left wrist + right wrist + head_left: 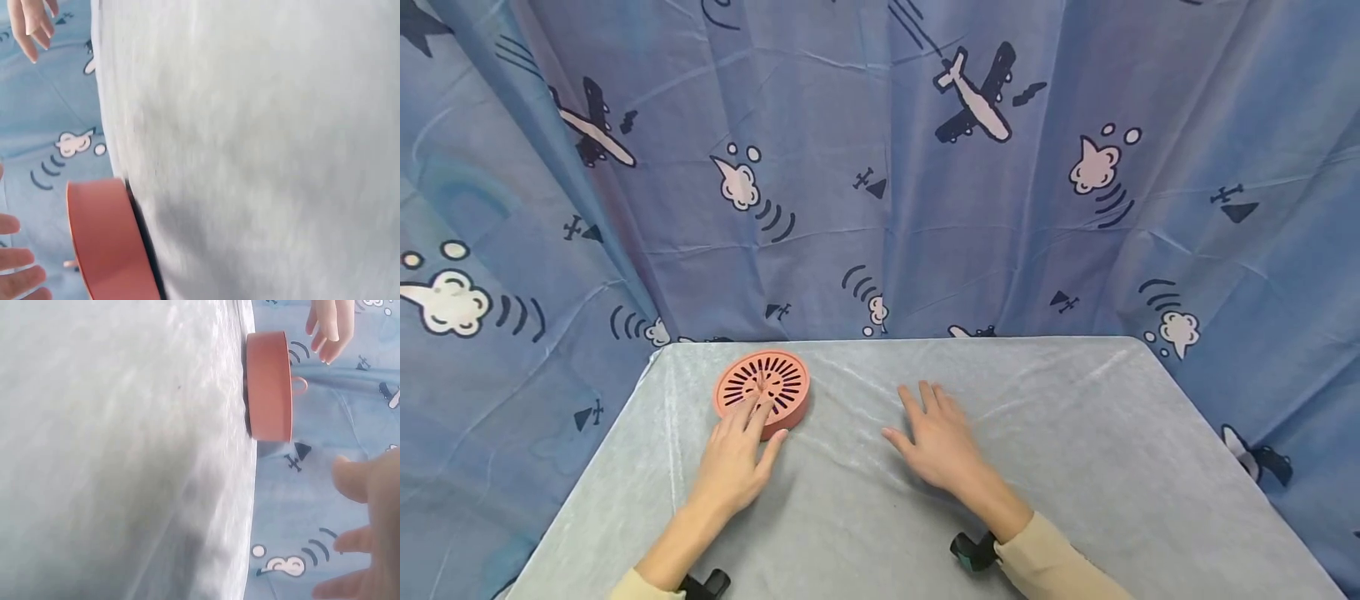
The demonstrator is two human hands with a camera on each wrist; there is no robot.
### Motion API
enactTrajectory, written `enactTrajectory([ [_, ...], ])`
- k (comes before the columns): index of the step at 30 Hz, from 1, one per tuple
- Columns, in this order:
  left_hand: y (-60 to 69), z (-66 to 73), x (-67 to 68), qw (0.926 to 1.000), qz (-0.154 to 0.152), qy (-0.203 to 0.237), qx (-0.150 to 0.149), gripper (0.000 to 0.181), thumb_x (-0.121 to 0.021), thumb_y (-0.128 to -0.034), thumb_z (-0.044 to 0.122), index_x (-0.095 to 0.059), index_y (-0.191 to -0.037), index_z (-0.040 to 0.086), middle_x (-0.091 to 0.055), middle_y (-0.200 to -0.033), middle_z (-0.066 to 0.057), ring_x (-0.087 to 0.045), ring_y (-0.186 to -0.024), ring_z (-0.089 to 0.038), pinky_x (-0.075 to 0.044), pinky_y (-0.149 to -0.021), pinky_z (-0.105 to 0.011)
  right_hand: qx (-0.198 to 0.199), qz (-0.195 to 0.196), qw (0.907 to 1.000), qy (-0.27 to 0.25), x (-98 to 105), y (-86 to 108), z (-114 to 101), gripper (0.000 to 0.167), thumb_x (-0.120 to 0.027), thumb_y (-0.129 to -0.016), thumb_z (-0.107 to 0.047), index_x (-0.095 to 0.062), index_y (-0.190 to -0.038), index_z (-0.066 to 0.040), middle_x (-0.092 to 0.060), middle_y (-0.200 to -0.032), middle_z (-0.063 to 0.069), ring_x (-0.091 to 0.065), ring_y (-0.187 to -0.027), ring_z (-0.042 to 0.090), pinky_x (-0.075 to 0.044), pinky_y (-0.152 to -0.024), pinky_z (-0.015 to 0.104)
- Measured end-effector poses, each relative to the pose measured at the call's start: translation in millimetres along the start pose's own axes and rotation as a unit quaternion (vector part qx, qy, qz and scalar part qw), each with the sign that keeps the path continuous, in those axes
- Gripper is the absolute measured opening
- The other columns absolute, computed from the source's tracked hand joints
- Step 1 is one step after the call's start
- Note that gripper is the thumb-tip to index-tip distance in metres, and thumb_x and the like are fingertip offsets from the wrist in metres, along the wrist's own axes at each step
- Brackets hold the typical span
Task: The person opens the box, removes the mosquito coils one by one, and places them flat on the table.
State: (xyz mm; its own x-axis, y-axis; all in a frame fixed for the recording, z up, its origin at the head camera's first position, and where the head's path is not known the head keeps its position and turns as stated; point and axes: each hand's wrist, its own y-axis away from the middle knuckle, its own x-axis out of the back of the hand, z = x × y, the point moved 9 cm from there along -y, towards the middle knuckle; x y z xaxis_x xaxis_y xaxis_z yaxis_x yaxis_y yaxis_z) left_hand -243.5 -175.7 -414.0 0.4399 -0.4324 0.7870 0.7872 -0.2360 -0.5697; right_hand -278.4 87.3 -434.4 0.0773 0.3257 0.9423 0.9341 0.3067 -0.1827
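A round coral mosquito-coil holder sits on the cloth at the table's back left. Dark slots radiate across its lid, and a small ring handle stands up from the top. My left hand is over the holder's near side with fingers spread; the right wrist view shows a gap between that hand and the lid. To the right, my right hand hovers above the cloth, fingers apart and holding nothing. The holder's plain side wall shows in the left wrist view.
A pale grey velvety cloth covers the table. Behind and along both sides hangs a blue curtain printed with planes and clouds. Each wrist carries a black camera mount, such as the one by the right sleeve.
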Motion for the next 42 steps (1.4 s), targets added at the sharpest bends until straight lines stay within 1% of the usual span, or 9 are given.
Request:
enactTrajectory([
  [3,-2.7,-8.8,5.2,0.9999,0.008,-0.001,0.009,0.051,-0.067,-0.0959,0.027,-0.058,-0.139,0.002,-0.052,-0.143,-0.024,-0.051,-0.128,-0.045,-0.042,-0.097,-0.063,0.004,0.007,0.9997,-0.023,-3.2,-7.6,-9.5,0.072,-0.055,-0.101,-0.052,-0.04,-0.155,-0.007,-0.035,-0.155,0.03,-0.032,-0.144,0.048,-0.029,-0.115,0.058],
  [9,-8.2,-22.6,11.8,0.9997,0.019,0.005,0.017,0.047,-0.067,-0.0961,0.024,-0.06,-0.135,-0.001,-0.056,-0.135,-0.028,-0.054,-0.122,-0.049,-0.042,-0.098,-0.062,0.015,0.012,0.9985,-0.052,-7.5,-20.6,-27.3,0.068,-0.055,-0.102,-0.049,-0.041,-0.154,-0.007,-0.038,-0.153,0.029,-0.037,-0.142,0.045,-0.035,-0.112,0.057],
  [15,-11.1,-40.5,13.8,0.9989,0.019,0.005,0.043,0.043,-0.064,-0.0971,0.022,-0.061,-0.13,-0.006,-0.057,-0.133,-0.03,-0.052,-0.122,-0.049,-0.041,-0.099,-0.063,0.011,0.007,0.997,-0.076,-9.3,-31.3,-39.1,0.064,-0.054,-0.103,-0.045,-0.041,-0.155,-0.01,-0.039,-0.154,0.025,-0.039,-0.141,0.042,-0.04,-0.107,0.059],
  [19,-12.3,-54.7,11.4,0.9979,0.003,0.019,0.062,0.044,-0.063,-0.0985,0.022,-0.059,-0.133,-0.005,-0.055,-0.136,-0.029,-0.051,-0.124,-0.049,-0.039,-0.101,-0.063,0.014,0.007,0.9961,-0.087,-12.9,-39.3,-47.8,0.062,-0.053,-0.104,-0.044,-0.04,-0.155,-0.011,-0.04,-0.155,0.023,-0.042,-0.139,0.042,-0.043,-0.104,0.059],
  [25,-17.0,-77.7,4.1,0.9937,-0.027,0.042,0.1,0.046,-0.059,-0.1015,0.024,-0.056,-0.138,-0.004,-0.051,-0.139,-0.029,-0.046,-0.128,-0.05,-0.035,-0.106,-0.063,0.029,0.014,0.9938,-0.106,-17.9,-53.5,-63.2,0.061,-0.052,-0.104,-0.043,-0.041,-0.154,-0.01,-0.042,-0.153,0.022,-0.046,-0.136,0.041,-0.043,-0.105,0.058],
  [30,-21.4,-92.7,-1.2,0.9887,-0.043,0.065,0.128,0.045,-0.056,-0.1036,0.025,-0.054,-0.139,-0.004,-0.048,-0.141,-0.029,-0.042,-0.132,-0.05,-0.032,-0.109,-0.064,0.029,0.01,0.9903,-0.136,-25.5,-65.8,-73.3,0.059,-0.053,-0.104,-0.041,-0.042,-0.154,-0.011,-0.044,-0.151,0.019,-0.049,-0.134,0.039,-0.042,-0.107,0.054],
  [35,-23.0,-107.3,-8.7,0.9816,-0.058,0.09,0.158,0.044,-0.054,-0.105,0.024,-0.053,-0.139,-0.005,-0.047,-0.141,-0.029,-0.04,-0.134,-0.05,-0.03,-0.111,-0.063,0.017,-0.004,0.9838,-0.178,-40.3,-78.3,-80.8,0.061,-0.055,-0.103,-0.043,-0.042,-0.153,-0.011,-0.043,-0.153,0.017,-0.046,-0.138,0.035,-0.04,-0.111,0.05],
  [38,-23.0,-115.3,-13.3,0.9752,-0.071,0.108,0.18,0.046,-0.053,-0.1057,0.024,-0.051,-0.141,-0.005,-0.044,-0.143,-0.031,-0.037,-0.136,-0.05,-0.027,-0.112,-0.063,0.014,-0.006,0.9804,-0.196,-48.0,-86.4,-85.6,0.059,-0.055,-0.103,-0.042,-0.045,-0.152,-0.01,-0.044,-0.151,0.016,-0.046,-0.139,0.033,-0.039,-0.112,0.048],
  [42,-21.1,-125.4,-21.2,0.9632,-0.094,0.135,0.213,0.049,-0.051,-0.1066,0.026,-0.047,-0.146,-0.004,-0.041,-0.147,-0.031,-0.035,-0.139,-0.048,-0.026,-0.114,-0.061,0.024,-0.002,0.9759,-0.217,-55.6,-95.6,-92.7,0.055,-0.058,-0.102,-0.036,-0.048,-0.149,-0.008,-0.048,-0.147,0.016,-0.049,-0.136,0.033,-0.039,-0.112,0.046],
])
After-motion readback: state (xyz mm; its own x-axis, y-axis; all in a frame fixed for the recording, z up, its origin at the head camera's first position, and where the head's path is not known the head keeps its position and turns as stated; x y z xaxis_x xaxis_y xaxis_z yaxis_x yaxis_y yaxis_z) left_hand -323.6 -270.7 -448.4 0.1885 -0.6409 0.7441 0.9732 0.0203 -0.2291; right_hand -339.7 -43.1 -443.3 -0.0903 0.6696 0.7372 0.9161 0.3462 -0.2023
